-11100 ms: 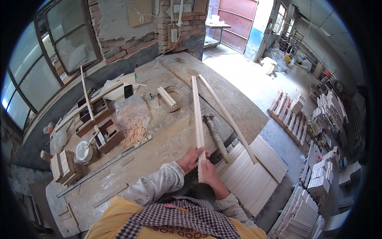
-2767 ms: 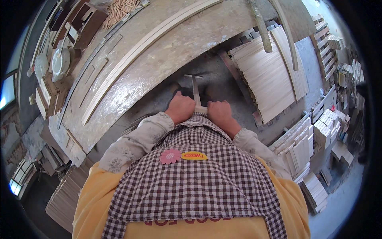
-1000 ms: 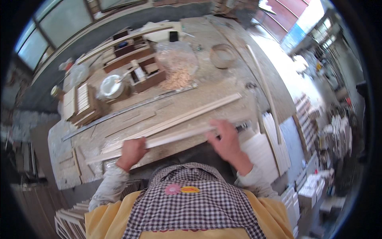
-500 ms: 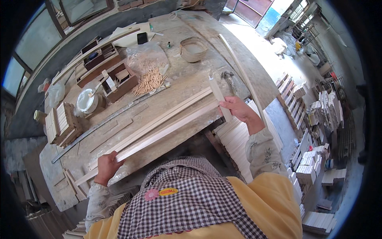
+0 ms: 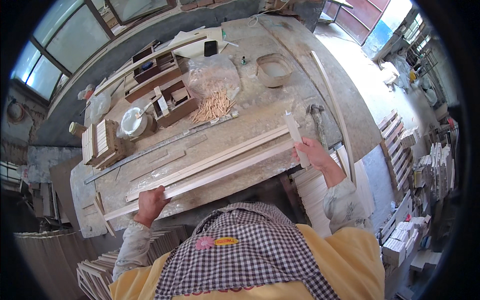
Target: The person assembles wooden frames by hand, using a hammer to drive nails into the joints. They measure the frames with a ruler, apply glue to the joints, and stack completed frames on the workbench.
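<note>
My left hand (image 5: 151,204) is closed around a long pale wooden strip (image 5: 225,168) near its left end. The strip runs slantwise along the table's near edge. At its right end my right hand (image 5: 317,157) grips a short wooden crosspiece (image 5: 296,136), which stands across the strip's end; whether the two are joined cannot be made out. Just beyond lies another long strip (image 5: 215,162), roughly parallel, reaching toward the crosspiece. Near the left end of the held strip is a short thin piece of wood (image 5: 104,215), set crosswise.
A hammer (image 5: 316,120) lies right of the crosspiece. Farther back are wooden dowels (image 5: 214,106), a wooden box (image 5: 176,104), a white tub (image 5: 134,123), a metal ruler (image 5: 145,153) and a tape roll (image 5: 274,70). Stacked slats (image 5: 102,142) stand left. A long batten (image 5: 334,110) lies right.
The view has turned, so the table appears shifted to the right. Both hands keep their grips, the left on the long strip and the right on the crosspiece.
</note>
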`<state>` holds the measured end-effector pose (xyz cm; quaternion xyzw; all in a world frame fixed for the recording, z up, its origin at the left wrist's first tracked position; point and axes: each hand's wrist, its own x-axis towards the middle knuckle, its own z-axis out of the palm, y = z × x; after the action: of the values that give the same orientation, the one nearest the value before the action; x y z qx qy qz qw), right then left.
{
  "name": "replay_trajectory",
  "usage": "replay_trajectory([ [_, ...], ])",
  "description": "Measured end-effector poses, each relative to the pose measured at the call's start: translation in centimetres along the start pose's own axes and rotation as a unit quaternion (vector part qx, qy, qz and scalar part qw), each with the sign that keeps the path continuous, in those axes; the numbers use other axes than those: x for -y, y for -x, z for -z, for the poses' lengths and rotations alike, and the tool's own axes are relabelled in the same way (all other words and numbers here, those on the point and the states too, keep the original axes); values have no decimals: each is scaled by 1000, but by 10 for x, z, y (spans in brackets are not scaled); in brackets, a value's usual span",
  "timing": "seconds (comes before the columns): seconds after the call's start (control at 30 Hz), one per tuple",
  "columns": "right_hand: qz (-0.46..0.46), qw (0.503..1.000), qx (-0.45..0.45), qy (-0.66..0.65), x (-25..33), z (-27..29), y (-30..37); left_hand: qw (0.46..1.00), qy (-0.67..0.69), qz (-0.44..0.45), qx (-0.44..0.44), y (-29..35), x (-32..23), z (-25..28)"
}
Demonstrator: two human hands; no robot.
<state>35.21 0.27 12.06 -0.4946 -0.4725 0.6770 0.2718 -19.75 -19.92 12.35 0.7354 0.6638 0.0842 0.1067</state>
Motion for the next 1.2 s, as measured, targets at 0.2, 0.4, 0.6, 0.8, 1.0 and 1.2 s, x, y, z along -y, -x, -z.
replay_trajectory([
  [0.2, 48, 980, -37, 189, 18, 31, -25, 999, -27, 34, 3, -22, -30, 5],
  [0.4, 255, 931, -121, 232, 32, 66, -74, 996, 52, -21, -71, -60, -72, 17],
  [0.6, 259, 942, -107, 187, 19, 72, -102, 996, 39, -1, -81, -74, -85, 14],
  [0.8, 236, 931, -104, 257, 1, 86, -119, 997, 27, 19, -63, -75, -86, 5],
  [1.0, 215, 928, -122, 280, 3, 82, -114, 997, 46, 27, -56, -76, -88, -3],
  [1.2, 64, 823, -135, 548, 34, 71, -94, 997, 49, -2, -59, -78, -83, -12],
])
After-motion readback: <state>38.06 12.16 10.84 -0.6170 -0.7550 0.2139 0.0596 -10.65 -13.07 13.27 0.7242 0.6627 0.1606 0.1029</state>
